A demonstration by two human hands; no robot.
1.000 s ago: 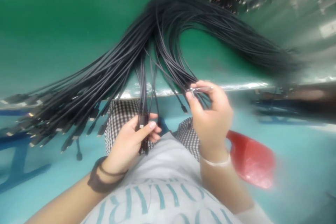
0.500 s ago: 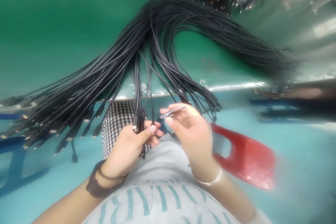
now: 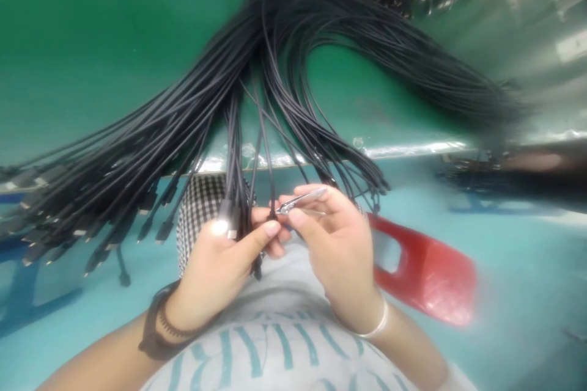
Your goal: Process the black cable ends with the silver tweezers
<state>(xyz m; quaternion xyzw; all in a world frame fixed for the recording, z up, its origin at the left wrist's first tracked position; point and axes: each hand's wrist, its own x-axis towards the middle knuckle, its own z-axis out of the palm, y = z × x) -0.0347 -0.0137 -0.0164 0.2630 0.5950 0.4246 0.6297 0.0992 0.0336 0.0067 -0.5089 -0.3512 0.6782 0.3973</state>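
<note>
Dozens of black cables [image 3: 284,18] fall from 1 gathered bunch over the metal-trimmed edge of a green worktop [image 3: 92,61], then fan out downward. Far left, their plugs [image 3: 98,238] spread in a loose cluster, above a blue metal frame [image 3: 27,299]. Next along, a checked cloth [image 3: 199,214] covers the person's lap. Left hand [image 3: 220,263] is closed around a small group of cables, thumb laid across them, with 1 plug [image 3: 232,226] pointing down at the thumb. Dark band [image 3: 156,333] on that wrist. Centre, below both hands, a pale shirt with teal lettering [image 3: 275,354]. Right hand [image 3: 332,250] is closed in a pinch on small metal tweezers [image 3: 302,200], held by thumb and fingers. Long axis of the tweezers runs nearly sideways, tips pointing left toward the left hand, right beside the cables at its fingers; contact cannot be told at this blur. Right hand is the nearer one to that loose cable strand. Pale bangle [image 3: 378,324] on right wrist. Further right, a red plastic seat [image 3: 424,272] on a teal floor [image 3: 527,281]; dark blurred items [image 3: 504,171] beyond.
</note>
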